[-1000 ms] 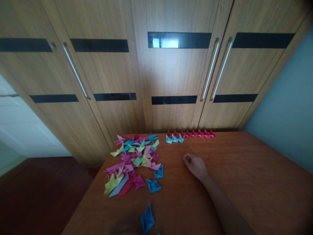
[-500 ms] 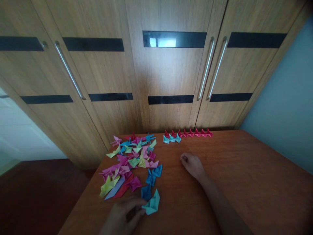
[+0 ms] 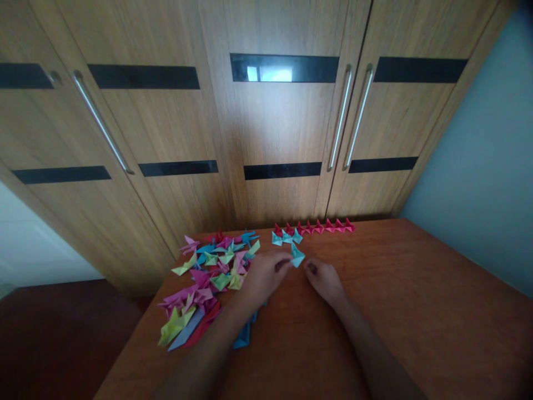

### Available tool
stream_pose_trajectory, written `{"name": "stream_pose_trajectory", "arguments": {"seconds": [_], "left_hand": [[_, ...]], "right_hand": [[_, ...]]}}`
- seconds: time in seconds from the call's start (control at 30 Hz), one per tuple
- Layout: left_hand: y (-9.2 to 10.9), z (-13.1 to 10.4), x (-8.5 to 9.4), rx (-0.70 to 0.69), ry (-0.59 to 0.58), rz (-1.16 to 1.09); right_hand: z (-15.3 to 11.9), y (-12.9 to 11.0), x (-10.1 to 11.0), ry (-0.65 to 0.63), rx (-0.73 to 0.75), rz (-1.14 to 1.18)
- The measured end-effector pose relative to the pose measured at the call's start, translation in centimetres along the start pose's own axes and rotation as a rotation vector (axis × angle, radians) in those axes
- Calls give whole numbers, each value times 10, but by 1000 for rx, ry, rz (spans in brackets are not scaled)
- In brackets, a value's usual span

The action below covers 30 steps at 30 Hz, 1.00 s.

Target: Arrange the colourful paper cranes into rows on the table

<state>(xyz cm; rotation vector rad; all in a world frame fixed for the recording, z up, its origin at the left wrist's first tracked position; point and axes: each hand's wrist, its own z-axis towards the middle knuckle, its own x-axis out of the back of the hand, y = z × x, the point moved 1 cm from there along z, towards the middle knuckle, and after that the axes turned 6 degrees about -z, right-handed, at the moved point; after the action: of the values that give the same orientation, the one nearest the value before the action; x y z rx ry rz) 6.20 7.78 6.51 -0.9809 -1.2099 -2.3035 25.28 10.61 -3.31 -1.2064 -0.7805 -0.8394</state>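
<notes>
Origami piece [image 3: 297,256] pinched in left hand [image 3: 266,272] may crumple under excess pressure, or strike curled right hand [image 3: 327,281] at four o'clock.

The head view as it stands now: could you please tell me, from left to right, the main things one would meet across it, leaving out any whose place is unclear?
Left cabinet handle, paper pile, left hand, held blue paper, right hand, blue wall.
</notes>
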Motion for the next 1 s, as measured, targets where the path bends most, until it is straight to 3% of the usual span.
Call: {"name": "stream_pose_trajectory", "arguments": {"seconds": [0.1, 0.17, 0.4, 0.57, 1.0], "left_hand": [[-9, 46, -32, -35, -132, 244], [-13, 69, -52, -32, -173, 287], [-26, 107, -100, 41, -254, 405], [-33, 120, -114, 87, -289, 474], [-44, 128, -120, 151, -332, 514]], "right_hand": [[0, 2, 4, 29, -113, -86], [0, 3, 6, 24, -162, -132], [0, 0, 6, -5, -201, -175], [1, -2, 8, -36, -215, -185], [0, -4, 12, -49, -207, -176]]}}
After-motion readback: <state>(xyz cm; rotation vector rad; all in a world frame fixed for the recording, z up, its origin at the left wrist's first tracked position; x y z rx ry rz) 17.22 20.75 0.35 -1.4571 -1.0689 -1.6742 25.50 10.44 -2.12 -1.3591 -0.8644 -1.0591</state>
